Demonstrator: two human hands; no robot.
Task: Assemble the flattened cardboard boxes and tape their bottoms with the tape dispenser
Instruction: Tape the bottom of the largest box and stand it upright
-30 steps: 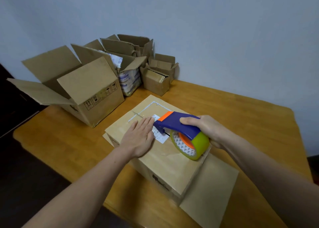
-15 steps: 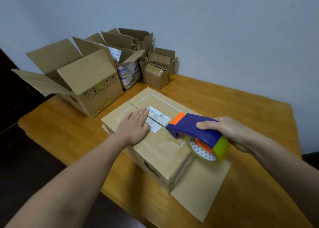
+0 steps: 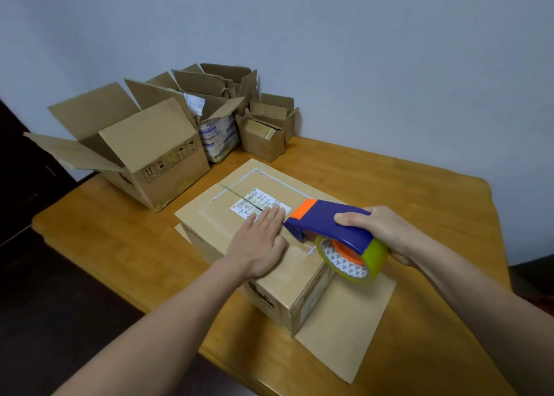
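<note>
pale blue wall (image 3: 359,51), wooden table (image 3: 404,192), dark floor (image 3: 60,320)

The closed box (image 3: 209,224) at centre is matt brown cardboard. It has a white paper label (image 3: 254,205) on top and a glossy strip of clear tape (image 3: 296,245) along its seam. At 3 o'clock, the tape dispenser (image 3: 326,224) is smooth blue and orange plastic, and its tape roll (image 3: 376,259) is shiny, yellowish and translucent. The table (image 3: 105,245) is smooth orange-toned wood with a soft sheen. The open box (image 3: 156,156) at 10 o'clock is the same dull cardboard. The wall (image 3: 359,66) looks matt.
</note>
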